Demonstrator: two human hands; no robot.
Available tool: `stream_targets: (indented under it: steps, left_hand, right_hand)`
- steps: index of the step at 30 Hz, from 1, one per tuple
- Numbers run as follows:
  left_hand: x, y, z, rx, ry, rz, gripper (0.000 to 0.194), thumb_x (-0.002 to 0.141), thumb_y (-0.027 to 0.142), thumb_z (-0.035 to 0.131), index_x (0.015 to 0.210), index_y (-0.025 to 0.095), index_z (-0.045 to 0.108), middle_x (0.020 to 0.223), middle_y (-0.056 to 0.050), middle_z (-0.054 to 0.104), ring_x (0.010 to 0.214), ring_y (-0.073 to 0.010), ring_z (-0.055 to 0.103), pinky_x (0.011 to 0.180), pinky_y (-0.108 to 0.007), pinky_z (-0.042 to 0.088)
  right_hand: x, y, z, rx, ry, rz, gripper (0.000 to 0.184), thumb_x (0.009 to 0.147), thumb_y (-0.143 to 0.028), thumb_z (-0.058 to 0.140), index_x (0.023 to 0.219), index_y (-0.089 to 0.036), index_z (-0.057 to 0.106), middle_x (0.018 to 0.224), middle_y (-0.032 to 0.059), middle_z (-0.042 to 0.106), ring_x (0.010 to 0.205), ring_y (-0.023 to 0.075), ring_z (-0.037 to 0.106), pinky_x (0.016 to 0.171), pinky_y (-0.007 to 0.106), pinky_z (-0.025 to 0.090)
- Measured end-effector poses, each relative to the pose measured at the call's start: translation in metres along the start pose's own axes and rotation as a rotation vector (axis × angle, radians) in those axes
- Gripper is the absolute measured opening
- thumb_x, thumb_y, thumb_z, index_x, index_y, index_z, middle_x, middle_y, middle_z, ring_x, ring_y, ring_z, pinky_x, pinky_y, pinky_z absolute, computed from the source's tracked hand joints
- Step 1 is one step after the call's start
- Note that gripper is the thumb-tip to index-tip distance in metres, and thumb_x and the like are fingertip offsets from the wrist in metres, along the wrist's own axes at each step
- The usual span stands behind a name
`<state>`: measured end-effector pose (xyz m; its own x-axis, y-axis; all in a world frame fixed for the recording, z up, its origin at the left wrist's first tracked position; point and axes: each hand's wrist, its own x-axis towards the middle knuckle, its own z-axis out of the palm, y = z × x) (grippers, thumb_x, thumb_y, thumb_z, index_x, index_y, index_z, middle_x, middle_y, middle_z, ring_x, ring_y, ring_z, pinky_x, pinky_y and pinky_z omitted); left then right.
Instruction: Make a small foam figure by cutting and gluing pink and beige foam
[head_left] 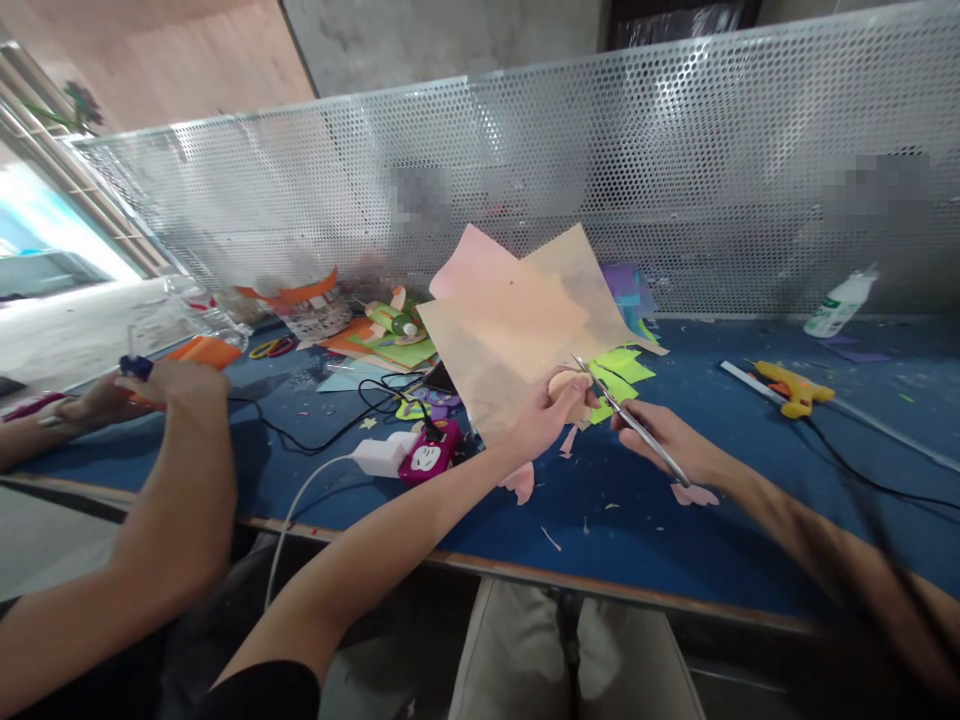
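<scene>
So your left hand [546,412] has its fingers pinched on a peach paper piece [562,384], and your right hand [660,435] is closed around the scissors [637,425]. The piece is up over the middle of the worktop [600,555], with the blades right at its right side. Can't tell if they're actually biting into it or just touching.

For a clean cut, I'd hold the scissors fairly steady and turn the paper into them with your left fingers. Use short snips, and watch your left fingertips, they're awfully near the blades. I'd also tip the points away from the big tan sheet [495,345] just behind, since it'd be easy to nick. It overlaps a pink sheet [466,262] toward the back edge.

For elbow room, pull toward the front edge: mostly little trimmings there, plus a pink scrap [694,495] by your right wrist. Going left is tighter, because the power block [431,453] and its cables sit beside your left forearm and your neighbor's arm [191,440] is past that. On the right you've got some space before the glue gun [795,390], but mind its cord.
</scene>
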<state>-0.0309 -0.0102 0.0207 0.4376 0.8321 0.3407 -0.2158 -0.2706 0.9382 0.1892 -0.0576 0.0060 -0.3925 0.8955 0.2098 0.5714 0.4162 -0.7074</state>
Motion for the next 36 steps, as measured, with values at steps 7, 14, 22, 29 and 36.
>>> stream_targets:
  steps: [7, 14, 22, 29, 36]
  left_hand:
    - [-0.003, -0.002, 0.005, 0.001, 0.028, -0.025, 0.042, 0.091, 0.058, 0.064, 0.099, 0.017, 0.060, 0.081, -0.002, 0.067, 0.076, -0.0127, 0.063, 0.071, -0.024, 0.051]
    - [-0.005, -0.001, 0.009, -0.031, 0.054, -0.017, 0.040, 0.094, 0.056, 0.061, 0.102, 0.017, 0.059, 0.083, -0.002, 0.067, 0.072, -0.0112, 0.062, 0.067, -0.023, 0.052]
    - [-0.006, -0.006, 0.010, -0.042, 0.057, -0.030, 0.041, 0.093, 0.058, 0.061, 0.103, 0.019, 0.059, 0.083, -0.001, 0.068, 0.062, -0.0076, 0.059, 0.055, -0.018, 0.048]
    - [-0.004, -0.006, 0.009, -0.044, 0.045, -0.045, 0.043, 0.091, 0.058, 0.063, 0.105, 0.018, 0.057, 0.081, -0.001, 0.068, 0.067, -0.0107, 0.062, 0.054, -0.019, 0.047]
    - [-0.004, 0.000, 0.004, 0.010, 0.048, -0.031, 0.041, 0.090, 0.055, 0.067, 0.099, 0.015, 0.063, 0.084, -0.005, 0.071, 0.075, -0.0131, 0.066, 0.071, -0.024, 0.054]
  right_hand:
    - [0.001, -0.002, 0.007, 0.117, -0.013, -0.008, 0.043, 0.095, -0.062, 0.050, 0.096, -0.019, 0.055, 0.080, 0.0000, 0.052, 0.067, 0.0144, 0.046, 0.063, 0.029, 0.038]
    - [-0.001, 0.000, 0.014, 0.230, -0.018, -0.006, 0.043, 0.096, -0.063, 0.048, 0.098, -0.021, 0.051, 0.084, -0.0007, 0.049, 0.070, 0.0140, 0.041, 0.063, 0.028, 0.038]
    - [-0.003, -0.005, 0.016, 0.248, -0.001, 0.020, 0.048, 0.093, -0.070, 0.047, 0.091, -0.022, 0.046, 0.077, -0.0039, 0.038, 0.066, 0.0130, 0.034, 0.059, 0.028, 0.032]
    - [-0.001, -0.007, 0.015, 0.159, 0.043, 0.039, 0.051, 0.091, -0.071, 0.050, 0.079, -0.021, 0.045, 0.069, -0.0040, 0.039, 0.059, 0.0116, 0.035, 0.053, 0.027, 0.030]
    - [0.005, 0.001, 0.006, 0.071, 0.191, 0.169, 0.046, 0.084, -0.061, 0.066, 0.069, -0.021, 0.051, 0.057, -0.0041, 0.040, 0.054, 0.0122, 0.039, 0.051, 0.026, 0.029]
